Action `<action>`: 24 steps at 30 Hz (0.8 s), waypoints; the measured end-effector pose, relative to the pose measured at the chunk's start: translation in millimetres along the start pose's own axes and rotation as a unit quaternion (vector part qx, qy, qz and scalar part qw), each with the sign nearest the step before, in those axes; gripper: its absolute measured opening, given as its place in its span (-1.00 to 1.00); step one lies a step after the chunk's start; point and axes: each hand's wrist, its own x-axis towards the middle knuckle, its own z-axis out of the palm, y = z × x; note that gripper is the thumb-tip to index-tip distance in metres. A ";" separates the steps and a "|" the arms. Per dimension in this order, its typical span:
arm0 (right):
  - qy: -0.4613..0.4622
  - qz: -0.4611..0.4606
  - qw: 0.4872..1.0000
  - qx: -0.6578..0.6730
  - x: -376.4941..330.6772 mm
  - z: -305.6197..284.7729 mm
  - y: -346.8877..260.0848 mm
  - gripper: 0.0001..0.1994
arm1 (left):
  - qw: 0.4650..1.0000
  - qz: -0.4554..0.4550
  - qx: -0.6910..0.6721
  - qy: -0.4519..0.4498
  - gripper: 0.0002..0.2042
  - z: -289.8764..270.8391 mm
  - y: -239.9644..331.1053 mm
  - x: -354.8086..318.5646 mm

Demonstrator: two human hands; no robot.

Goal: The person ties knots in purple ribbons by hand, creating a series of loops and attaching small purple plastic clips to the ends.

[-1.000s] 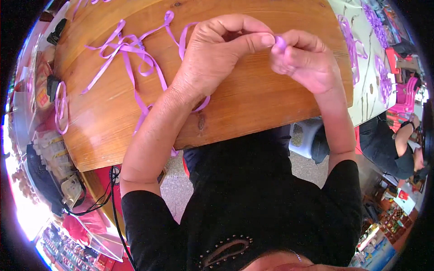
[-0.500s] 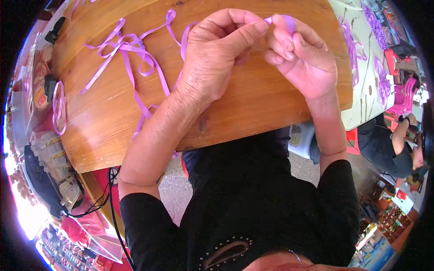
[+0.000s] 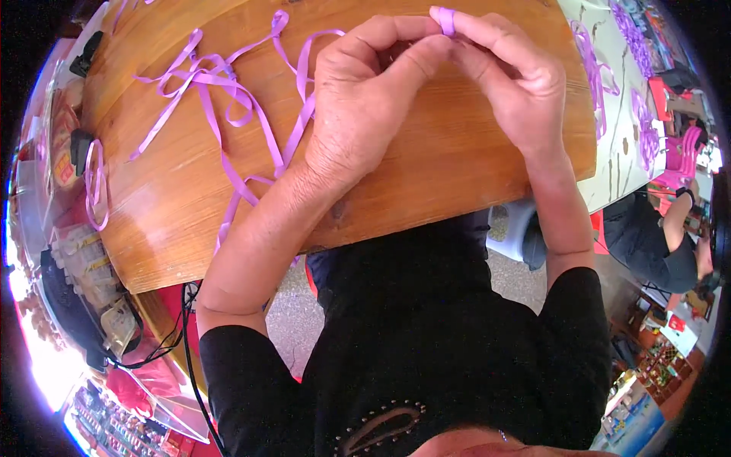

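My left hand (image 3: 365, 91) and my right hand (image 3: 518, 80) meet above the far part of a wooden table. Between their fingertips is a purple ribbon (image 3: 448, 21), looped around the tip of my right index finger. My left thumb and index finger pinch it, and the right thumb presses close beside them. A long stretch of the same ribbon (image 3: 302, 65) runs behind my left hand and lies in loose curls and loops (image 3: 199, 76) on the table to the left. Part of it passes beneath my left forearm.
The wooden tabletop (image 3: 426, 175) joins a white marbled surface (image 3: 620, 145) at right, with more purple ribbon (image 3: 647, 137) on it. A separate ribbon loop (image 3: 97, 183) hangs at the left edge. Black cables (image 3: 186, 327) hang lower left. Another person (image 3: 647, 236) sits at far right.
My right fingers have uncurled and come closer to the left hand, its index finger now extended with the ribbon wrapped around its tip. The left hand keeps its pinch.
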 end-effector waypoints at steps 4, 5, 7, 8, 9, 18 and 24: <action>-0.012 -0.055 0.988 -0.143 2.7 0.2 -17.9 -0.71 | 0.993 0.033 0.115 -0.013 -0.91 -2.1 0.1 -1.0; -0.011 -0.068 0.988 -0.141 2.9 1.0 -16.5 -0.71 | 0.993 0.031 0.115 -0.013 -0.91 -2.8 0.9 -0.9; -0.010 -0.080 0.987 -0.137 1.2 2.8 -15.1 -0.71 | 0.993 0.009 0.117 0.008 -0.92 -4.1 2.7 -0.8; -0.005 -0.054 0.989 -0.134 -0.5 3.9 -14.5 -0.71 | 0.993 0.007 0.118 0.008 -0.92 -4.1 2.7 -0.9; -0.001 -0.027 0.991 -0.131 -1.5 5.4 -14.1 -0.71 | 0.989 0.020 0.144 0.018 -0.92 -4.7 2.2 -0.9; -0.026 0.260 0.936 0.237 9.0 -6.8 -30.5 -0.78 | 0.998 -0.061 0.006 0.004 -0.88 -3.7 8.7 -1.1; -0.044 0.150 0.983 0.100 11.2 -8.8 -31.6 -0.83 | 0.994 -0.107 0.025 -0.007 -0.86 -4.5 14.4 0.3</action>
